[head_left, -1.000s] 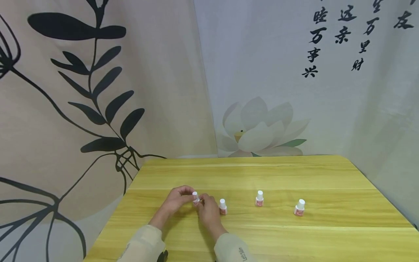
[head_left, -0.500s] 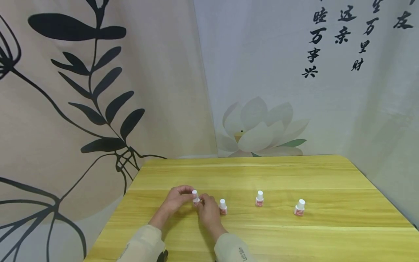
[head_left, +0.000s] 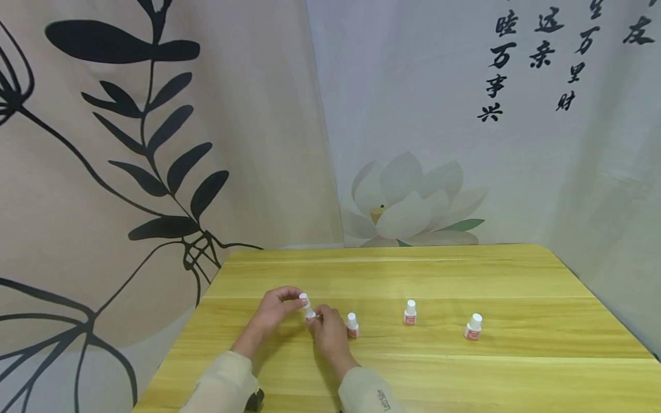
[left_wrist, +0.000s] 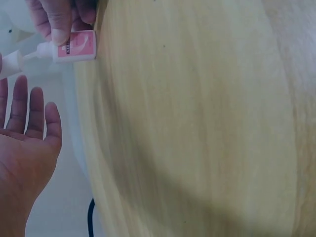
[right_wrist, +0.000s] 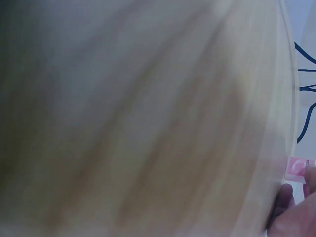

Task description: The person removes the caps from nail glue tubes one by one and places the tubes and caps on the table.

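Note:
My right hand [head_left: 332, 337] pinches a small white squeeze bottle [left_wrist: 76, 47] with a pink label, at the left of the table. A thin nozzle points from the bottle's neck toward my left hand [head_left: 273, 310]. That hand holds the white cap [left_wrist: 12, 64] between thumb and fingertips, at the nozzle's tip and apart from the bottle's shoulder. Its other fingers [left_wrist: 35, 111] are spread in the left wrist view. Just right of my right hand, a second, capped bottle [head_left: 353, 326] stands upright. The right wrist view catches only part of the gripped bottle [right_wrist: 297, 169] at its edge.
Two more capped bottles stand upright farther right, one white bottle [head_left: 410, 313] near the middle and another bottle [head_left: 473, 327] beyond it. They share a wooden table [head_left: 439, 378]. Behind its far edge hangs a printed curtain [head_left: 268, 115].
My left hand has moved slightly up and left, drawing the cap away from the bottle and baring the nozzle. My right hand stays in place with the bottle.

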A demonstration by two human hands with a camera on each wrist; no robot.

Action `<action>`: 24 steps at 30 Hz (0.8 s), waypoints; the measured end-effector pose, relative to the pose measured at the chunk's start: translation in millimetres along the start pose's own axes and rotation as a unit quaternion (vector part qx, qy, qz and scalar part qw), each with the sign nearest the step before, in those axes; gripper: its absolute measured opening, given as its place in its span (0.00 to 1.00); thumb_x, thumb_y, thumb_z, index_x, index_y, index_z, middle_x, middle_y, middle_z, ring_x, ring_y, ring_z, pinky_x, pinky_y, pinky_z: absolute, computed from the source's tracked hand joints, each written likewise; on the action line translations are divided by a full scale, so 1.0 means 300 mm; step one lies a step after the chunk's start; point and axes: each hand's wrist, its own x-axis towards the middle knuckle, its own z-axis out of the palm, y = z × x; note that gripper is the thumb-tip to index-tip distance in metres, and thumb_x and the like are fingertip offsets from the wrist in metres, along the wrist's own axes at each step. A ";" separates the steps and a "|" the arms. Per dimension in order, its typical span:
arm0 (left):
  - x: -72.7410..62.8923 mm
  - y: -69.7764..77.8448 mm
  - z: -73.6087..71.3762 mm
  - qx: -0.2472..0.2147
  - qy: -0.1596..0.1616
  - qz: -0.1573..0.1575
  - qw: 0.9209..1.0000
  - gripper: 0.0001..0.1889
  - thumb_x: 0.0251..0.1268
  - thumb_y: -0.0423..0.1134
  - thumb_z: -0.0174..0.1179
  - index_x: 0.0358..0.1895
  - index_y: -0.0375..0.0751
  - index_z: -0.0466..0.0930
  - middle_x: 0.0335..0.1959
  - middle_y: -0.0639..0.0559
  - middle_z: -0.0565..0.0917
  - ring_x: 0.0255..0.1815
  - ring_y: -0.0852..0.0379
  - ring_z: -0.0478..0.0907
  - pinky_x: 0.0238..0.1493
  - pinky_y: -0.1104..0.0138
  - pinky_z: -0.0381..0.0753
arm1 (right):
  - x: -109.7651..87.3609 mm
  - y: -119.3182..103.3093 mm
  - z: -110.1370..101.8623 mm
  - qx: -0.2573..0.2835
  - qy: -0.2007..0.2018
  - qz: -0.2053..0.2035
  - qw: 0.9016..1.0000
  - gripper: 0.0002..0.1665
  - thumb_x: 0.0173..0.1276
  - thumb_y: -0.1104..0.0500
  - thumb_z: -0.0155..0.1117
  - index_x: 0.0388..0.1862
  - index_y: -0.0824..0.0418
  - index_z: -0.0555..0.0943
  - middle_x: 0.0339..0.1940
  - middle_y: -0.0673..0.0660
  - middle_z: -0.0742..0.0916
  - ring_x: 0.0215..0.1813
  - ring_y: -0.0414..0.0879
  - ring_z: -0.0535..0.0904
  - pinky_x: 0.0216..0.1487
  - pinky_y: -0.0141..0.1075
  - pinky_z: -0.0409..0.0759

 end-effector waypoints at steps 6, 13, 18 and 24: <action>0.002 0.002 -0.007 0.006 0.002 0.007 1.000 0.09 0.62 0.39 0.69 0.42 0.39 0.85 0.41 0.50 0.84 0.49 0.51 0.76 0.51 0.57 0.73 | -0.003 -0.002 -0.003 0.005 -0.007 0.004 1.000 0.06 0.71 0.61 0.63 0.43 0.63 0.79 0.32 0.53 0.77 0.33 0.44 0.72 0.33 0.37 0.74; 0.001 0.010 -0.017 -0.002 0.000 0.007 1.000 0.10 0.61 0.39 0.69 0.43 0.39 0.84 0.40 0.51 0.85 0.49 0.51 0.77 0.54 0.54 0.73 | -0.004 -0.002 -0.003 0.007 -0.001 -0.007 1.000 0.06 0.71 0.61 0.63 0.42 0.63 0.79 0.31 0.52 0.77 0.32 0.43 0.72 0.32 0.36 0.74; 0.001 0.011 -0.025 -0.009 0.005 0.002 1.000 0.10 0.61 0.38 0.69 0.43 0.39 0.84 0.40 0.50 0.85 0.48 0.51 0.78 0.56 0.51 0.74 | 0.000 0.000 -0.001 0.004 0.003 -0.010 1.000 0.06 0.70 0.61 0.64 0.42 0.63 0.79 0.31 0.52 0.77 0.33 0.43 0.71 0.33 0.36 0.73; 0.002 0.007 -0.032 -0.005 0.011 0.001 1.000 0.12 0.62 0.38 0.68 0.45 0.36 0.84 0.41 0.49 0.86 0.48 0.52 0.79 0.57 0.49 0.74 | 0.003 0.000 -0.001 0.004 -0.001 -0.002 1.000 0.07 0.71 0.59 0.64 0.42 0.62 0.80 0.31 0.52 0.77 0.33 0.43 0.71 0.33 0.37 0.73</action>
